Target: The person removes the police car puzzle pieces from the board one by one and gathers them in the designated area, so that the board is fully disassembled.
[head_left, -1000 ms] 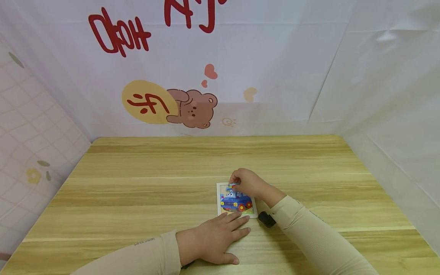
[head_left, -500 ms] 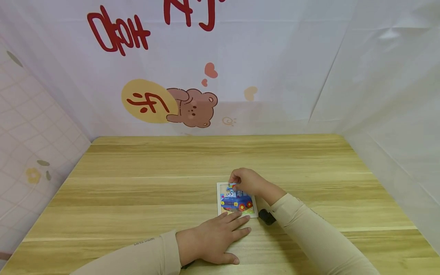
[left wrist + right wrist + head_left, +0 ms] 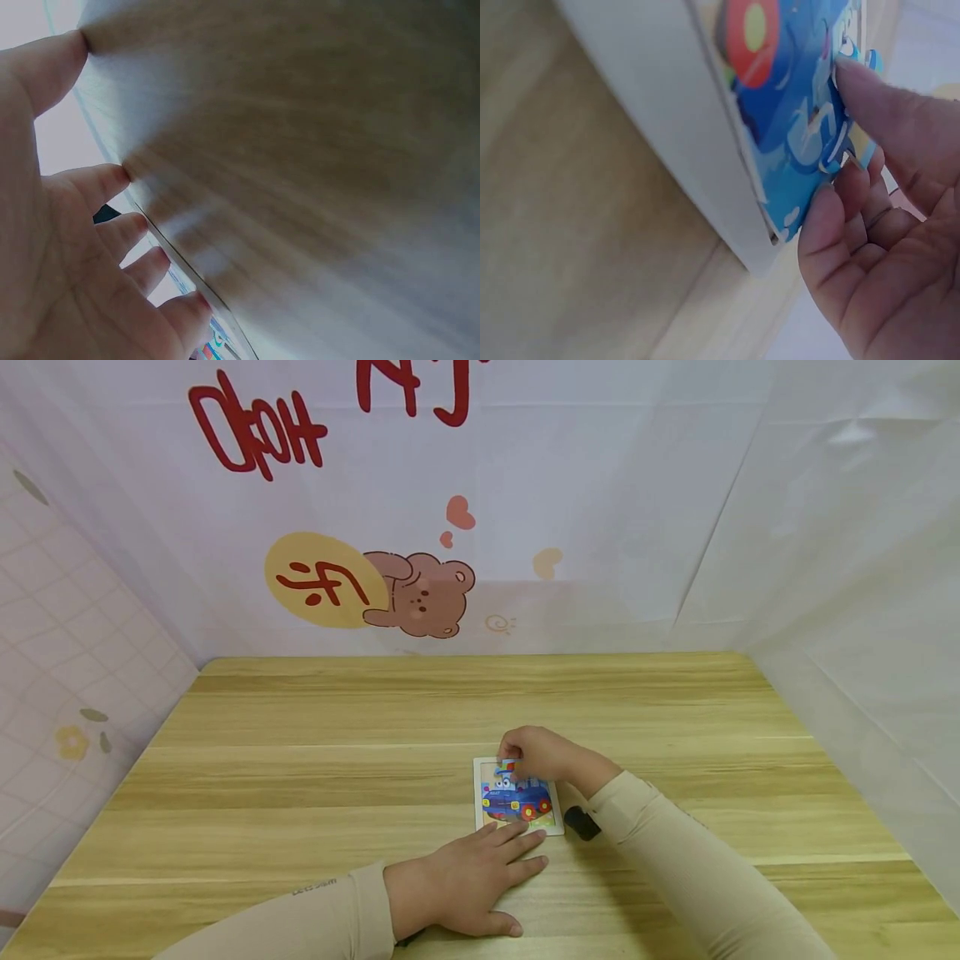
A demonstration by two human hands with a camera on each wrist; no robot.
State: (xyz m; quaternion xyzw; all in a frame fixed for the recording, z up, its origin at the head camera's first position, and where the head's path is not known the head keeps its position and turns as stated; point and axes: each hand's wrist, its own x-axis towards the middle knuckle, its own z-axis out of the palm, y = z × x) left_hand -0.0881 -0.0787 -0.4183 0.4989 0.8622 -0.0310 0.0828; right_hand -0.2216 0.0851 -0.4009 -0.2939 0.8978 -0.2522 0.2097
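Note:
A jigsaw puzzle of a blue cartoon car lies on the table in a white-rimmed tray. At its far side my right hand pinches a puzzle piece with blue, red and green on it. In the right wrist view, thumb and fingers of the right hand hold that piece tilted up over the picture. My left hand lies spread, its fingertips at the tray's near edge. The left wrist view shows the palm side of the left hand, fingers straight along the tray's edge.
Under the right wrist sits a small black device. The wood-grain table runs back to a white wall cloth printed with a bear and red characters. More cloth hangs at both sides.
The right hand keeps its pinch on the puzzle piece and has shifted only very slightly. The left hand has stayed in place.

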